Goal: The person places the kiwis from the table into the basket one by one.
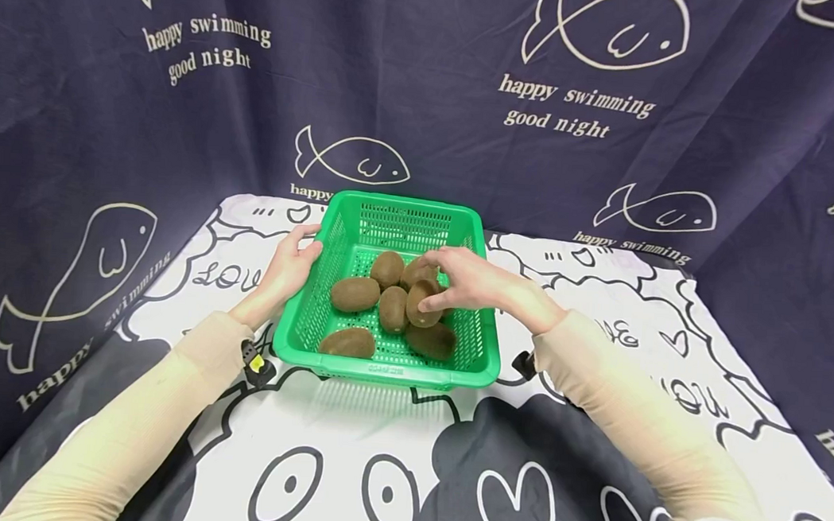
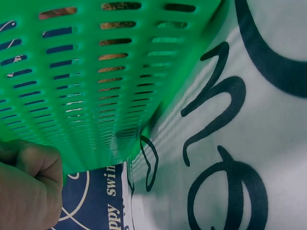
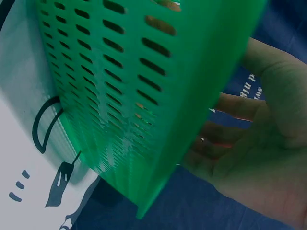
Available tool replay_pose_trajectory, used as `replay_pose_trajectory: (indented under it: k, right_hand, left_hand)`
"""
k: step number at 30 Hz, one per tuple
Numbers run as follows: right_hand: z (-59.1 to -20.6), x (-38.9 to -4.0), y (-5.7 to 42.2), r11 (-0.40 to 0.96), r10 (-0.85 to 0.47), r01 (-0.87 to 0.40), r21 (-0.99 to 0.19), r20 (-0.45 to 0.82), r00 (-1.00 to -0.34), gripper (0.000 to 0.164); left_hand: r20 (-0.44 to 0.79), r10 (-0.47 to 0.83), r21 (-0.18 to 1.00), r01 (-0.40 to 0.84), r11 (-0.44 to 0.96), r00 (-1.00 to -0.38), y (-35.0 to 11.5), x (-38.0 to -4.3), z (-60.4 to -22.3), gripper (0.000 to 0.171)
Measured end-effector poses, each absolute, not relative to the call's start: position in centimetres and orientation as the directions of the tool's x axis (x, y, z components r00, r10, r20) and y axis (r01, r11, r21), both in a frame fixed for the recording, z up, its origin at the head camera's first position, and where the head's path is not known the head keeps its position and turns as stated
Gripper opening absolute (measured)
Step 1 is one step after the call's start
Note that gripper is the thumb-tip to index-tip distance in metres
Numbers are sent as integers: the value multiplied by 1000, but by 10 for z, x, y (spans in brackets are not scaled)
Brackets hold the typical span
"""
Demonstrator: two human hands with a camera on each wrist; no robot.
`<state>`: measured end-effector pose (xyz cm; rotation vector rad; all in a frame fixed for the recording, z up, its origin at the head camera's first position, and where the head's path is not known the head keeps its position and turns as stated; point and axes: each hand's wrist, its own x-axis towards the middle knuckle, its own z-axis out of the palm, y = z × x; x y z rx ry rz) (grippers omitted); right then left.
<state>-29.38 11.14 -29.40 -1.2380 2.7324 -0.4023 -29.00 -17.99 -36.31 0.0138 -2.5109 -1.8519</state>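
Note:
A green plastic basket [image 1: 396,371] with slotted walls contains several brown, fuzzy kiwis. My left hand [image 1: 291,267] grips its left rim; in the left wrist view the curled fingers [image 2: 41,160] show beside the slotted wall. Reaching over the right side, my right hand [image 1: 471,280] pinches a kiwi [image 1: 419,291] between thumb and fingers, above the pile's right part. Around it lie other kiwis, one [image 1: 393,310] just to the left and a dark one [image 1: 432,341] below. In the right wrist view the basket wall [image 3: 115,86] hides the fruit and fingertips.
One kiwi [image 1: 349,342] lies in the basket's near left corner, another [image 1: 355,294] near its left wall. The basket stands on a white cloth [image 1: 350,416] with black drawings. Behind hangs a dark blue curtain [image 1: 458,56] printed with fish.

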Motion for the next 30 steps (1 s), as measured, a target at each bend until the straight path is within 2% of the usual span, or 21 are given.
replay_pose_trajectory:
  k: [3,8,14,18,23,30]
  right_hand:
    - [-291,-291,117,629,-745,-723,-286,46,-666,44]
    - [-285,-283,139,670,-691,-695,-261,122,-712,47]
    - [-280,-265,182,738,-575,-595,-319,165,-801,46]
    - [-281,-250,215,784,-510,-536,-312,169,-844,47]
    - [-292,-231,252,809,-488,-517,-280,170,-856,50]
    - [-324,-210,294,814,-511,-532,-232,147,-847,62]
  left_hand:
    - [14,-29,953,5,302,-999,-180,-289,-363,47]
    - [23,-38,948,10,319,-999,-179,-289,-363,47]
    - [23,-34,945,10,327,-999,-179,-289,-362,47]
    - [36,-42,945,21,327,-998,-179,-290,-362,46]
    - [29,-51,946,11,324,-998,-179,-290,-362,47]
    - [19,-47,945,3,326,-999,-180,-291,-364,48]
